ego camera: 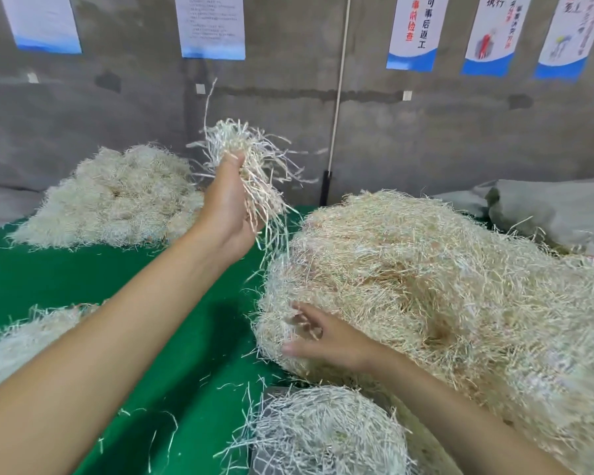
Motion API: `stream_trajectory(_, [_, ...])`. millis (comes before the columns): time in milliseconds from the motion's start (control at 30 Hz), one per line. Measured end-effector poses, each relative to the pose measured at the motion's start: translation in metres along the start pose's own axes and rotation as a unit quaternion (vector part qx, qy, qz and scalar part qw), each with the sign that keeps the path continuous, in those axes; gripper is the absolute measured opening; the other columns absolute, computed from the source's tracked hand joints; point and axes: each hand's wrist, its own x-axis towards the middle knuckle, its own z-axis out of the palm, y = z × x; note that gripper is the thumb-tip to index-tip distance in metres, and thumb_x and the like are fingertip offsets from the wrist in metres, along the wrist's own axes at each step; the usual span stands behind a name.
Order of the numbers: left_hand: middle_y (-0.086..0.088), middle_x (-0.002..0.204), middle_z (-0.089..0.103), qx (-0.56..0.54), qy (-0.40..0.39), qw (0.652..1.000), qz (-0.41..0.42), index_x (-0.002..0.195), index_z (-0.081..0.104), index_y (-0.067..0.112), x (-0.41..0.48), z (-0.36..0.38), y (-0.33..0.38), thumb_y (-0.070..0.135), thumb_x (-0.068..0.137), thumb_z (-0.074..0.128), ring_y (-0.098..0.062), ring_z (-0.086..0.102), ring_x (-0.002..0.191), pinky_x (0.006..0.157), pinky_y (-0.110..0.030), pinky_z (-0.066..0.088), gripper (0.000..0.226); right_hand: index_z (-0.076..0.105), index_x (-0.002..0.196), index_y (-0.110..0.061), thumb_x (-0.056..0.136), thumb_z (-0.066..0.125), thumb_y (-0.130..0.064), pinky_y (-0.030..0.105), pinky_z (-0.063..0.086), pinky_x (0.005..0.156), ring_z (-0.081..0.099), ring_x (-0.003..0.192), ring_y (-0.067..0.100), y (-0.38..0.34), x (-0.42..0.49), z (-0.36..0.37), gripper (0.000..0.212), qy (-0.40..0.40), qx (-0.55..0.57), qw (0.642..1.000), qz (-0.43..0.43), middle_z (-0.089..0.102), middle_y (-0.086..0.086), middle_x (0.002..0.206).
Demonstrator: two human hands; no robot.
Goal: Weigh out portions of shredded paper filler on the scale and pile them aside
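1. The left hand (232, 204) is up in the air over the green tabletop (186, 337). Its fingers are curled tight around a bunch of shredded paper (251, 159).
2. Thin strips stick out above the fist and hang down below it. Some of the hanging strips reach down near the top of the big pile.
3. The right hand (326, 337) is low, at the near left side of the big pile (443, 286). Its fingers are spread wide and touch the paper. The hand looks blurry, and I see no paper gripped in it.
4. The big pile is on the right side of the tabletop. It is the tallest heap here and looks a bit yellow.
5. Right in front of me, at the bottom, is a small round portion of paper (326, 440). It sits on a flat grey scale (271, 414), and only a bit of the scale shows at its edge.
6. A far pile (117, 200) lies at the back left of the tabletop, well apart from the big pile.
7. A smaller near pile (24, 337) lies at the left edge, partly hidden behind the left arm.
8. Loose strips are scattered on the green cover between the heaps.
9. Behind the tabletop is a grey wall with posters (213, 25) hung along the top.
10. A thin white cord (340, 80) runs down the wall.
11. A grey bag (549, 207) lies at the back right, behind the big pile.
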Motion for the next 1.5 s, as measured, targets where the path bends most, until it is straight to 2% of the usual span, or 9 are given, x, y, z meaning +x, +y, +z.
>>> stream_trajectory(167, [0.003, 0.109, 0.068, -0.026, 0.016, 1.0, -0.002, 0.128, 0.056, 0.017, 0.003, -0.008, 0.004, 0.041, 0.102, 0.036, -0.006, 0.065, 0.087, 0.093, -0.032, 0.049, 0.041, 0.064, 0.083, -0.019, 0.098, 0.059, -0.029, 0.023, 0.054, 0.071, 0.057, 0.067, -0.004, 0.04, 0.01, -0.014, 0.018, 0.024, -0.302, 0.953, 0.005, 0.063, -0.009, 0.082])
stream_trajectory(333, [-0.007, 0.15, 0.045, -0.082, 0.155, 0.984, 0.031, 0.149, 0.039, 0.022, 0.015, -0.027, 0.029, 0.044, 0.092, 0.039, -0.027, 0.044, 0.135, 0.108, -0.058, 0.036, 0.061, 0.067, 0.1, -0.02, 0.098, 0.057, -0.024, 0.037, 0.055, 0.089, 0.055, 0.103, 0.016, 0.069, 0.007, -0.008, 0.012, 0.024, -0.518, 0.851, -0.081, 0.064, -0.001, 0.11])
stream_trajectory(500, [-0.003, 0.142, 0.05, 0.146, -0.022, 0.988, 0.04, 0.14, 0.046, 0.022, -0.007, -0.017, 0.007, 0.047, 0.099, 0.042, -0.025, 0.044, 0.133, 0.11, -0.051, 0.032, 0.048, 0.058, 0.124, -0.033, 0.099, 0.054, -0.029, 0.025, 0.055, 0.086, 0.064, 0.093, 0.005, 0.026, 0.001, -0.024, 0.026, 0.022, -0.293, 0.956, -0.012, 0.066, -0.01, 0.115])
stream_trajectory(700, [0.008, 0.133, 0.056, 0.408, -0.183, 0.894, 0.001, 0.134, 0.051, 0.025, -0.031, -0.005, -0.039, 0.064, 0.089, 0.049, -0.011, 0.055, 0.112, 0.089, -0.028, 0.042, 0.06, 0.037, 0.143, -0.048, 0.091, 0.057, -0.024, 0.025, 0.058, 0.08, 0.059, 0.109, -0.006, -0.065, -0.046, -0.071, 0.061, 0.275, -0.093, 0.949, -0.121, 0.05, -0.031, 0.128])
stream_trajectory(967, [0.007, 0.112, 0.07, 0.16, -0.336, 0.927, -0.049, 0.101, 0.066, 0.023, -0.069, 0.055, -0.007, 0.026, 0.091, 0.056, -0.008, 0.065, 0.102, 0.079, -0.03, 0.055, 0.014, 0.007, 0.145, -0.061, 0.06, 0.088, -0.057, 0.028, 0.031, 0.109, 0.034, 0.139, -0.004, -0.126, -0.101, -0.067, 0.117, 0.275, -0.029, 0.938, -0.21, 0.029, -0.015, 0.157])
stream_trajectory(1100, [-0.013, 0.091, 0.061, 0.126, -0.427, 0.894, -0.045, 0.097, 0.059, 0.008, -0.076, 0.051, 0.001, 0.012, 0.091, 0.044, -0.026, 0.061, 0.083, 0.075, -0.053, 0.058, 0.017, 0.029, 0.147, -0.036, 0.069, 0.082, -0.049, 0.034, 0.054, 0.085, 0.057, 0.109, 0.002, -0.125, -0.105, -0.069, 0.095, 0.37, -0.2, 0.883, -0.207, 0.051, -0.012, 0.138])
stream_trajectory(1233, [-0.015, 0.116, 0.066, 0.182, -0.462, 0.865, -0.065, 0.109, 0.063, 0.003, -0.07, 0.032, -0.002, 0.012, 0.095, 0.047, -0.025, 0.064, 0.103, 0.096, -0.038, 0.053, 0.023, 0.046, 0.139, -0.03, 0.076, 0.069, -0.027, 0.03, 0.055, 0.062, 0.062, 0.077, 0.008, -0.113, -0.114, -0.067, 0.067, 0.384, -0.279, 0.842, -0.256, 0.064, -0.012, 0.11])
stream_trajectory(1333, [-0.005, 0.101, 0.075, 0.188, -0.455, 0.865, -0.1, 0.107, 0.069, 0.006, -0.068, 0.012, -0.004, 0.025, 0.086, 0.066, -0.013, 0.069, 0.09, 0.084, -0.021, 0.055, 0.029, 0.052, 0.122, -0.045, 0.079, 0.063, -0.034, 0.014, 0.043, 0.052, 0.056, 0.059, 0.001, -0.102, -0.119, -0.065, 0.045, 0.356, -0.223, 0.873, -0.246, 0.062, -0.027, 0.085])
stream_trajectory(1500, [-0.018, 0.133, 0.06, 0.165, -0.437, 0.876, -0.117, 0.133, 0.055, 0.001, -0.06, -0.026, -0.003, 0.027, 0.089, 0.069, -0.035, 0.059, 0.12, 0.096, -0.037, 0.052, 0.053, 0.058, 0.08, -0.026, 0.072, 0.058, -0.046, 0.018, 0.036, 0.038, 0.042, 0.043, 0.004, -0.084, -0.124, -0.057, 0.021, 0.367, -0.12, 0.911, -0.146, 0.06, 0.0, 0.068])
